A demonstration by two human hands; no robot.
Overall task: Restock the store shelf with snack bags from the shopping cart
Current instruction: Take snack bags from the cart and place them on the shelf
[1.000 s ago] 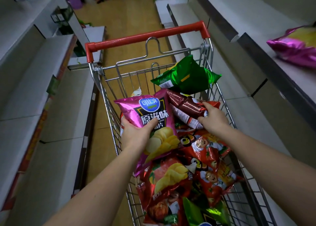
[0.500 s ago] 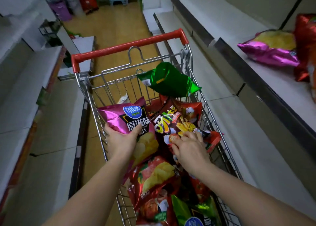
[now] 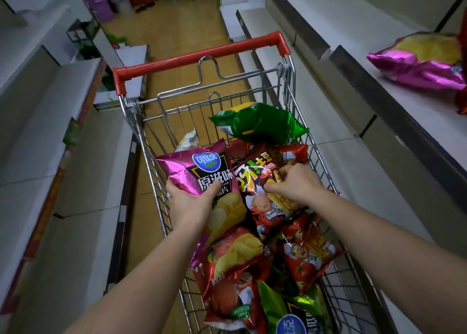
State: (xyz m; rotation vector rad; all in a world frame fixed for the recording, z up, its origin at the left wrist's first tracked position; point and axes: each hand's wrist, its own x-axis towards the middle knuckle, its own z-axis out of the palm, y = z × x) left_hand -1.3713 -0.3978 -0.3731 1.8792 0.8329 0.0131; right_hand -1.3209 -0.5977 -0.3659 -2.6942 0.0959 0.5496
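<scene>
Head view shows restocking barely begun, in my judgement. To the left of the left hand (image 3: pixel 188 202) run bare grey shelves (image 3: pixel 45 121). That hand's grip is clamped on a pink chip bag (image 3: pixel 199 172) lifted over the shopping cart (image 3: pixel 202 53); beside it the right hand (image 3: pixel 294 182) pinches a red snack bag (image 3: pixel 267 194), fingers curled into it. Many bags lie below both grips. Up to the right, one pink bag (image 3: pixel 419 61) lies on the store shelf (image 3: pixel 429 121). Beyond runs a wooden-floored aisle (image 3: pixel 166 28).
</scene>
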